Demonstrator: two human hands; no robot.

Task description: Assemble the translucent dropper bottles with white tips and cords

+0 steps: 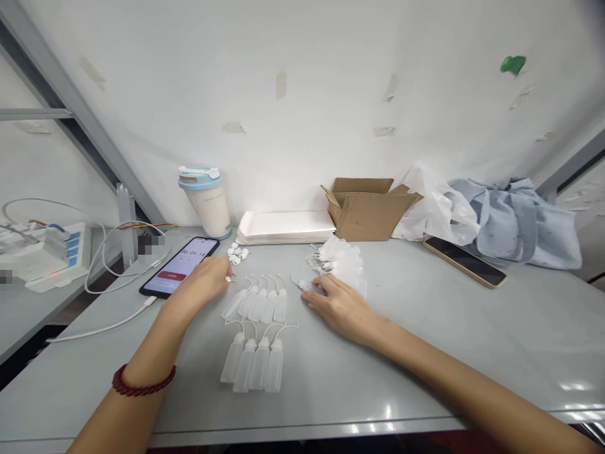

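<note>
My left hand rests on the grey table with its fingertips pinched on a small white cap, just below a little heap of white caps. My right hand lies on the table with its fingers closed on a small clear plastic bottle at the edge of a pile of the same bottles. Between my hands lie two neat rows of clear bottles with looped cap straps, an upper row and a lower row.
A phone showing a timer lies at the left, on a white cable. Behind stand a blue-lidded cup, a stack of white trays and an open cardboard box. A second phone, plastic bag and blue cloth sit right.
</note>
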